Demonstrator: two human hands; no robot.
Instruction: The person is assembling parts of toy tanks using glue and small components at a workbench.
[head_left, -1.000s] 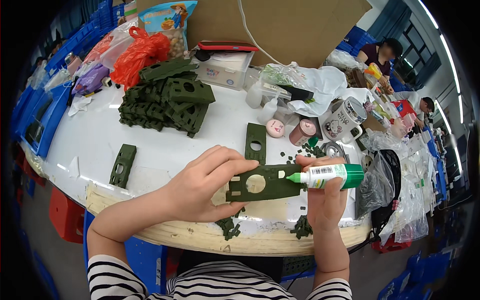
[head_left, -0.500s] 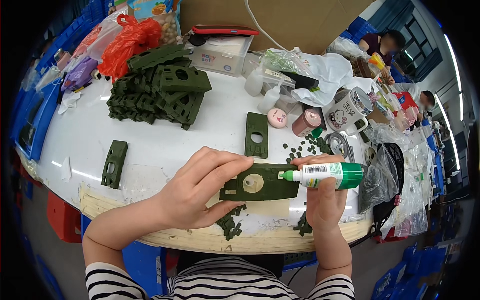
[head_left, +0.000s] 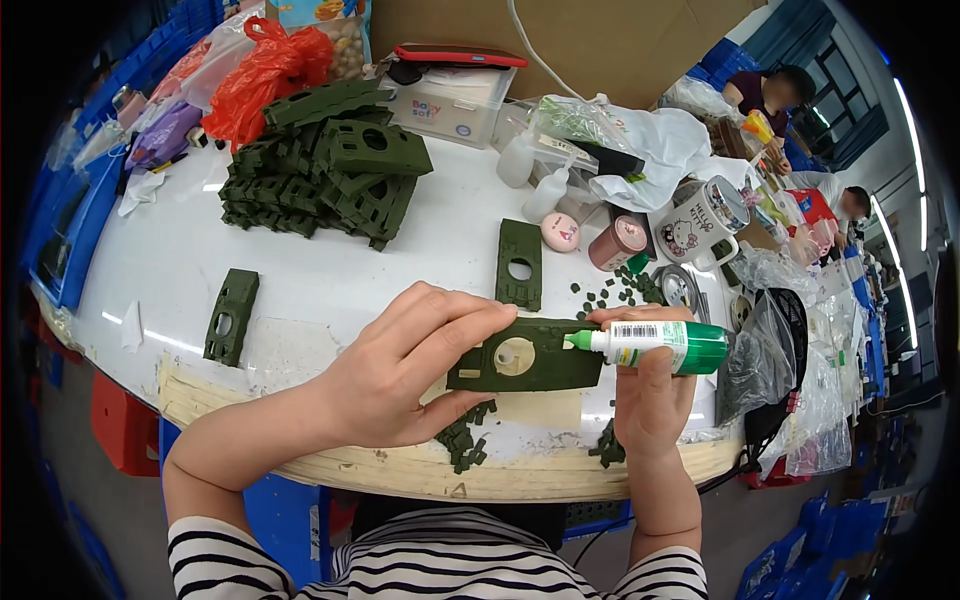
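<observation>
My left hand (head_left: 420,365) grips the left end of a dark green plastic model hull (head_left: 560,367), fingers along its top edge and thumb below. A large round hole and smaller openings pierce this flat part. In my right hand (head_left: 655,410) lies a white glue bottle (head_left: 648,342) with a green base, held nearly level. Its green nozzle points left and meets the hull beside a small opening near the right end; whether glue is coming out cannot be seen. Just beyond the held part lies a similar green hull (head_left: 519,262).
A pile of green hulls (head_left: 330,165) stands at the back left, and a single hull (head_left: 231,317) lies at left. Small green pieces (head_left: 462,440) are scattered near the front edge. At right are a white mug (head_left: 697,228), a pink tin (head_left: 617,243) and plastic bags (head_left: 650,150).
The view has shifted slightly. Both hands keep their grip, and the nozzle stays at the right end of the hull with little visible movement.
</observation>
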